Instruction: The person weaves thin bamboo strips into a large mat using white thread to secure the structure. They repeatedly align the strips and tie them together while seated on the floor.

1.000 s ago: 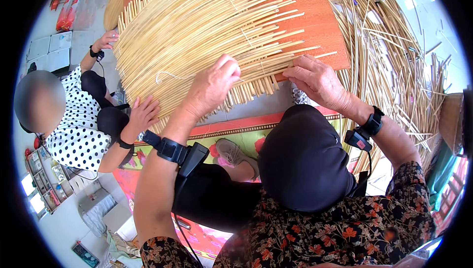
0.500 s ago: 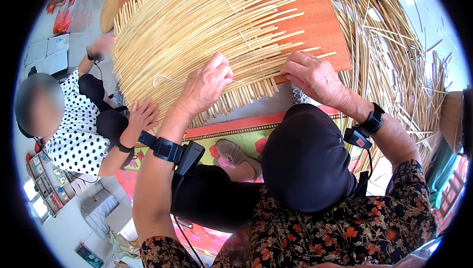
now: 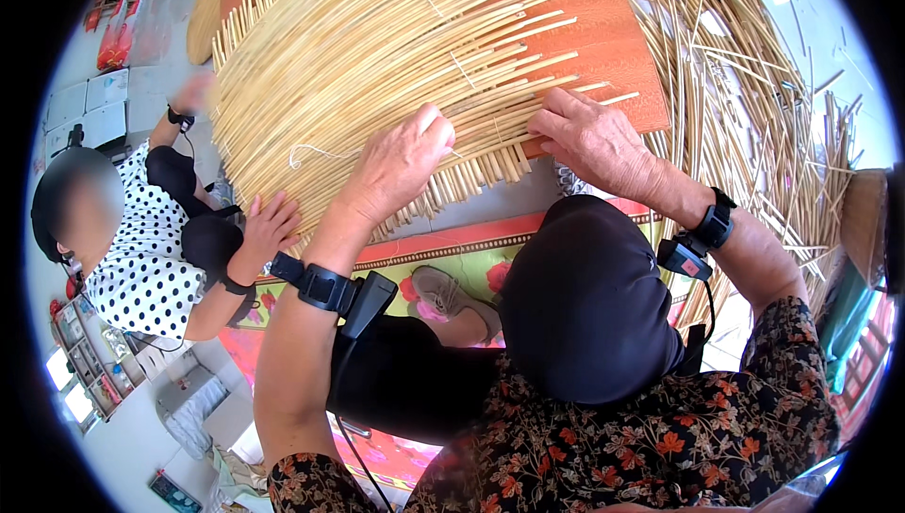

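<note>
A mat of pale reed stalks (image 3: pixel 339 70), tied across by thin white cords, lies on a reddish-brown board (image 3: pixel 617 60). My left hand (image 3: pixel 401 159) is closed in a pinch at the mat's near edge. A loose white string (image 3: pixel 325 151) runs into it from the left, and a short end shows past its fingertips. To its right, my right hand (image 3: pixel 599 140) curls its fingers over the nearest stalks, close to their uneven right ends. Its thumb tip is hidden, and the stalks run under its fingers.
A co-worker in a polka-dot top (image 3: pixel 141 239) sits at the left, one hand (image 3: pixel 271 223) flat on the mat's edge. Loose stalks (image 3: pixel 726 126) are heaped on the floor at right. Below the mat lies a flowered floor covering (image 3: pixel 490 273); my knee (image 3: pixel 589 306) rises between my arms.
My left hand has shifted slightly right along the near edge. My right hand has moved a little left and up over the stalks. The co-worker's hand stays on the mat.
</note>
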Demonstrator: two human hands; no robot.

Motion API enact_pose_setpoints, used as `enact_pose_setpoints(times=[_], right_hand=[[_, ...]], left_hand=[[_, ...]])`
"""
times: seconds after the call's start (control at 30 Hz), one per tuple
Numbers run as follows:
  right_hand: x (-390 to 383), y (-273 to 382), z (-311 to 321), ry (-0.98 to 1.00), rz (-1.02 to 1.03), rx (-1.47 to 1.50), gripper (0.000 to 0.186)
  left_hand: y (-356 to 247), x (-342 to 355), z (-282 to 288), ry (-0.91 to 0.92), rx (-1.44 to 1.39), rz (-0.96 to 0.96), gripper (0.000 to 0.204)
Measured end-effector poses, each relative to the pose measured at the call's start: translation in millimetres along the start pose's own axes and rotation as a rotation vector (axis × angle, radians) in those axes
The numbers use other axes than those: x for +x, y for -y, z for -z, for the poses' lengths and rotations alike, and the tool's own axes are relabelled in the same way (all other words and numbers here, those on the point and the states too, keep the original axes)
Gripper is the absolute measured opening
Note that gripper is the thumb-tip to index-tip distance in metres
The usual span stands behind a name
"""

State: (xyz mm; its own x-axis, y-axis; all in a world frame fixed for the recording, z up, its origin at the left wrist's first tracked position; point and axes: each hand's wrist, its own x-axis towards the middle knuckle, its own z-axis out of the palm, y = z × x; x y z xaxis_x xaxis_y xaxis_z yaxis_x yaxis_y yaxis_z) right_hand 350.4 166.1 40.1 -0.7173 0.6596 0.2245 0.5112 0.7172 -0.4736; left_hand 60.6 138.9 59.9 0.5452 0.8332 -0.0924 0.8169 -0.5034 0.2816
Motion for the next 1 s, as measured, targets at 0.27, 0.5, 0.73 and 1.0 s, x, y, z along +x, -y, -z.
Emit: enact_pose_setpoints(times=[0.27, 0.5, 0.73, 1.0], right_hand=[[3, 3, -2, 0.028, -0.007, -0.024, 0.021], [5, -5, 11, 0.112, 0.030, 0.120, 0.018], [5, 0, 12, 0.136, 0.002, 0.113, 0.018], [3, 0, 5, 0.096, -0.001, 0.097, 0.018]], left_hand=[[-11, -2, -10, -0.057, -0.011, 0.080, 0.012], [2, -16, -4, -0.140, -0.406, 0.147, 0.012], [18, -24, -6, -0.194, -0.369, 0.135, 0.021], [15, -18, -12, -0.173, -0.209, 0.062, 0.010]])
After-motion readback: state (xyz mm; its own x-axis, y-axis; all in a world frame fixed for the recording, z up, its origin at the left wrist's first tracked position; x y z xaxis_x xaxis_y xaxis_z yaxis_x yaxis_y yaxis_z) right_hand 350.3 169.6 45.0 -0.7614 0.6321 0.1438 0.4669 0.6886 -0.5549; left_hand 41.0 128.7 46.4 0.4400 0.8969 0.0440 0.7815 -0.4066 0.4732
